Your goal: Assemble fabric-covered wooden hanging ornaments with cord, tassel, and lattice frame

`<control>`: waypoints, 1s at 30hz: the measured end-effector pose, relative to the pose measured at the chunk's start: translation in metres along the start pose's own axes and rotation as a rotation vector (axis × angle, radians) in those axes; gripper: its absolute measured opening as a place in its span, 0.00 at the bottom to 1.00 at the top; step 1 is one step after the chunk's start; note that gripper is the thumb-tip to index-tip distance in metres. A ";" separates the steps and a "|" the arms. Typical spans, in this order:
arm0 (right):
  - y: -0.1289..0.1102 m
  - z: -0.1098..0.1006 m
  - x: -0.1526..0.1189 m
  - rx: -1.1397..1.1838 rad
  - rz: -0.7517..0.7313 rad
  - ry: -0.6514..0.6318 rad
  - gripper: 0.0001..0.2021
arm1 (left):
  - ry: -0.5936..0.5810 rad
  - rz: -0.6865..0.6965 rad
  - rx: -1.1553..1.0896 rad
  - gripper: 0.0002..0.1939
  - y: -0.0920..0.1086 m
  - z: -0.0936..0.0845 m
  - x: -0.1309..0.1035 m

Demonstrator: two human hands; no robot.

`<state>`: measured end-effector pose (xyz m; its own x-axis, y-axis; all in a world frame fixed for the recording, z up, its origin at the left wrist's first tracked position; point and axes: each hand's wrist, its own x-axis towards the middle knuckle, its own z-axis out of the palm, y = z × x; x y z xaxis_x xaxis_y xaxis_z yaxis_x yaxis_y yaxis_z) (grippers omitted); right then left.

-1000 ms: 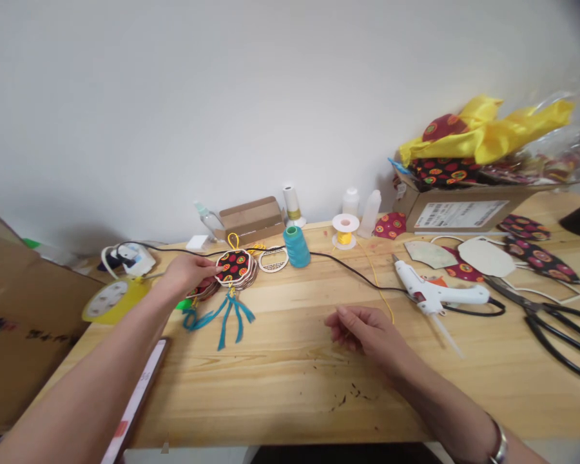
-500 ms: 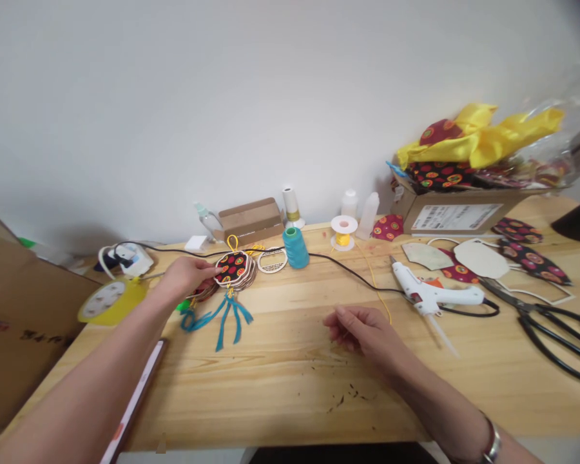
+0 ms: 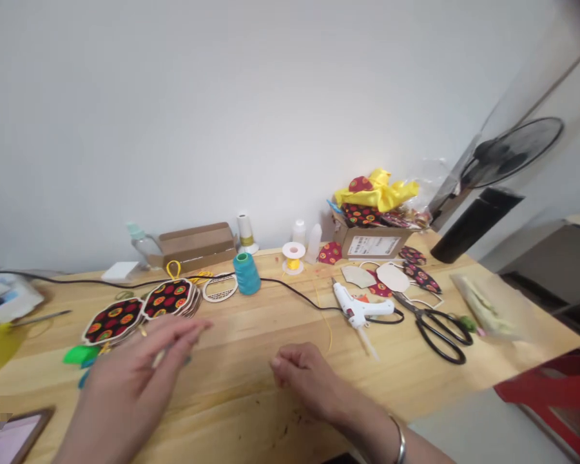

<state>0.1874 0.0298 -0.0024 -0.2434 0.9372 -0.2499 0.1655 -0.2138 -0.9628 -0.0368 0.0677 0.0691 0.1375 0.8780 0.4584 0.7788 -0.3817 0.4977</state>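
Note:
My left hand (image 3: 135, 377) hovers over the near left of the table, slightly smeared, its fingers stretched forward, with nothing visible in them. Just beyond it lie two groups of patterned fabric ornaments: a stack (image 3: 169, 298) of black-and-red pieces with pale rims and a yellow loop, and another ornament (image 3: 113, 320) to its left. Their blue tassel strands (image 3: 84, 375) are mostly hidden behind that hand. Near the table's middle, my right hand (image 3: 303, 375) is curled closed, thumb against the fingers, and nothing shows in it. A blue thread cone (image 3: 246, 274) stands beyond, beside a pale openwork ring (image 3: 220, 288).
A white glue gun (image 3: 360, 306) and black-handled scissors (image 3: 437, 328) lie to the right. Behind them stands a cardboard box (image 3: 374, 241) of fabric. A yellow-thread spool (image 3: 294, 259) sits near the wall. One black cable (image 3: 125, 283) crosses the table. A tablet-like device (image 3: 19, 435) lies front left.
My left hand has let go of the ornament stack and come back toward me. My right hand has curled tighter. The view has swung right, bringing a fan into sight.

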 end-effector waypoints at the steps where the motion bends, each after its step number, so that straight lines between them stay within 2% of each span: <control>1: 0.000 0.004 -0.004 -0.034 -0.007 -0.011 0.14 | -0.018 0.030 -0.082 0.18 0.009 0.006 -0.009; 4: 0.002 0.015 -0.014 -0.131 -0.048 -0.052 0.19 | -0.144 0.022 -0.215 0.16 0.031 0.024 -0.030; 7: 0.009 0.022 -0.019 -0.188 -0.071 -0.036 0.22 | -0.206 -0.056 -0.302 0.24 0.039 0.046 -0.043; 9: 0.012 0.023 -0.022 -0.243 -0.070 0.004 0.19 | -0.211 -0.138 -0.352 0.25 0.037 0.060 -0.048; 11: 0.010 0.020 -0.027 -0.306 -0.094 0.056 0.10 | -0.178 -0.212 -0.391 0.24 0.033 0.072 -0.049; 13: 0.003 0.008 -0.035 -0.354 -0.173 0.129 0.02 | -0.144 -0.236 -0.457 0.15 0.029 0.083 -0.046; 14: -0.002 -0.001 -0.040 -0.369 -0.231 0.170 0.07 | -0.100 -0.253 -0.504 0.13 0.027 0.087 -0.044; 15: -0.008 -0.014 -0.044 -0.390 -0.291 0.222 0.09 | -0.073 -0.275 -0.549 0.17 0.026 0.091 -0.041; 18: -0.024 -0.070 -0.049 -0.529 -0.404 0.486 0.07 | -0.074 -0.351 -0.676 0.28 0.023 0.102 -0.035; 20: -0.028 -0.118 -0.045 -0.715 -0.250 0.673 0.11 | -0.080 -0.395 -0.752 0.30 0.019 0.108 -0.034; 22: -0.025 -0.164 -0.036 -0.982 0.025 0.799 0.13 | -0.077 -0.435 -0.791 0.32 0.015 0.111 -0.035; 24: -0.017 -0.200 -0.026 -1.046 0.126 0.822 0.18 | -0.089 -0.454 -0.787 0.32 0.010 0.113 -0.037; 26: -0.009 -0.222 -0.016 -1.085 0.184 0.783 0.22 | -0.110 -0.462 -0.772 0.32 0.006 0.115 -0.040; 27: -0.005 -0.229 -0.013 -1.099 0.207 0.764 0.24 | -0.138 -0.464 -0.776 0.31 0.006 0.116 -0.041; 30: 0.002 -0.235 -0.004 -1.128 0.256 0.721 0.31 | -0.121 -0.470 -0.791 0.29 0.011 0.120 -0.044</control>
<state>0.4135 0.0900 0.0209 0.4029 0.9146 0.0360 0.8988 -0.3879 -0.2040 0.0387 0.0594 -0.0339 0.0106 0.9996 0.0243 0.1321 -0.0255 0.9909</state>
